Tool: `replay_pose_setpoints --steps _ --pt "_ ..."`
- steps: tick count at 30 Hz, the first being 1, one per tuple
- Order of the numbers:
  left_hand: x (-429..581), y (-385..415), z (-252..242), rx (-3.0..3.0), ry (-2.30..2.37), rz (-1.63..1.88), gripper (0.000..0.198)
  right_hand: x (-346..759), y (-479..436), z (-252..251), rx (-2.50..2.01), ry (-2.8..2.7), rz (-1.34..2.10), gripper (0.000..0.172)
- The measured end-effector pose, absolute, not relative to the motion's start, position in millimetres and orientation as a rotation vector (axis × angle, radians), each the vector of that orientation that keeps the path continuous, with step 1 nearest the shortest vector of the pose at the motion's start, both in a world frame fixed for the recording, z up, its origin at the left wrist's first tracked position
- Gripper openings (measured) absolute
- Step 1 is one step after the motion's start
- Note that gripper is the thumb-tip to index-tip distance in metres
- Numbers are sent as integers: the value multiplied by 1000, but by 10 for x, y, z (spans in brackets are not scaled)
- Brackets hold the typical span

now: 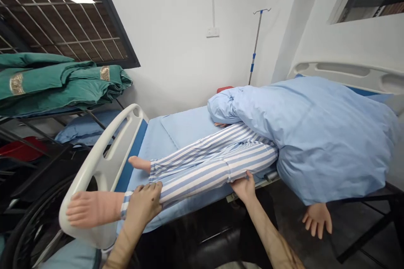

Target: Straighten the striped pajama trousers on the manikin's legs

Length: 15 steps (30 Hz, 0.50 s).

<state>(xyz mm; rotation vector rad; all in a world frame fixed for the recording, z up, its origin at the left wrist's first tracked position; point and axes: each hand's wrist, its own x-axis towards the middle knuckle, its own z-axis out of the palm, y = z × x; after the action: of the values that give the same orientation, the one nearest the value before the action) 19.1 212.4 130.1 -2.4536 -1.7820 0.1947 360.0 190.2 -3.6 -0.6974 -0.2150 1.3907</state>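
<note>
A manikin in blue-and-white striped trousers lies on the bed, its upper body hidden under a light blue quilt. My left hand is closed over the lower part of its near leg, just above the bare foot. Around the underside of the same leg, near the knee, my right hand grips with the thumb up and the fingers mostly hidden beneath. The far foot rests on the sheet. One manikin hand hangs below the quilt at the bed's near side.
A pale footboard stands close to the near foot, with a headboard at the far right. Left of the bed are a wheelchair wheel and folded green covers on a rack. An IV pole rises by the wall.
</note>
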Motion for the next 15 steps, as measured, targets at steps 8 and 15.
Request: replay_pose_setpoints --steps 8,15 --pt "119 2034 1065 -2404 -1663 306 40 3400 1930 -161 -718 -193 1356 17" --pt "278 2189 876 -2506 -1925 30 40 3692 1831 346 -587 -200 1312 20"
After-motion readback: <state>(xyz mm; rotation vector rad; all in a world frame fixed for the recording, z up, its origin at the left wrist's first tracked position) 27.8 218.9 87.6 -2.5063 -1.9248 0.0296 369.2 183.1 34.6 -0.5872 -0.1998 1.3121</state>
